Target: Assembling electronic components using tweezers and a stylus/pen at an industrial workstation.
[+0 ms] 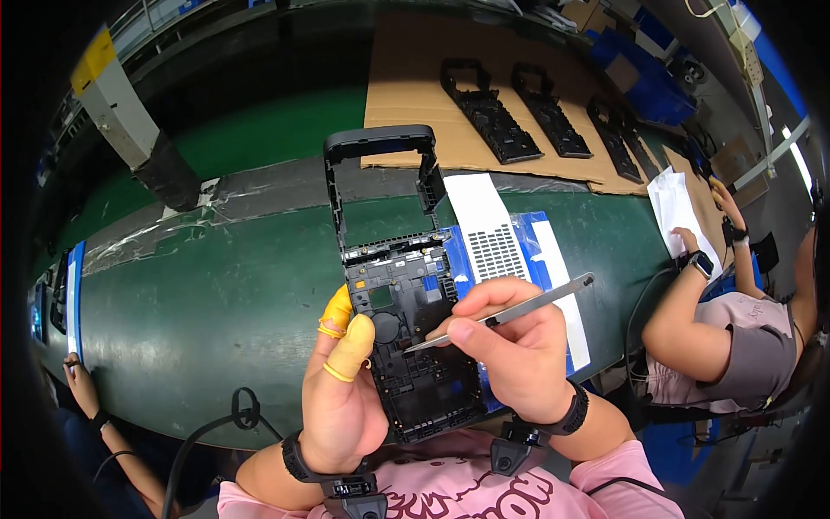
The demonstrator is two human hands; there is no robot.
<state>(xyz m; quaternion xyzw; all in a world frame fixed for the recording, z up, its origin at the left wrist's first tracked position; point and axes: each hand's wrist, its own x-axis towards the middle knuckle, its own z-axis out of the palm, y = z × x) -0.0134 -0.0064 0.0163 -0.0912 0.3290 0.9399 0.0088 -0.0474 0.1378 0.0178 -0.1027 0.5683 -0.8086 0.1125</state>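
A black plastic frame [432,400] with an open loop at its far end is held tilted in front of me. My left hand [344,415] grips its left edge, with yellow finger cots [352,348] on the thumb and a finger. In my right hand [529,368] is a pair of metal tweezers [546,298], pinched between thumb and fingers. The tweezers' tips lie over the middle of the frame, beside a round black part [386,326]. Whether the tips hold anything is too small to tell.
Beyond the frame, a white sheet with rows of small dark pieces [494,249] lies on a blue holder [538,251]. Several black frames [493,121] rest on cardboard [398,95] at the back. People sit at both sides; the right one's hand [687,242] touches white paper [679,203].
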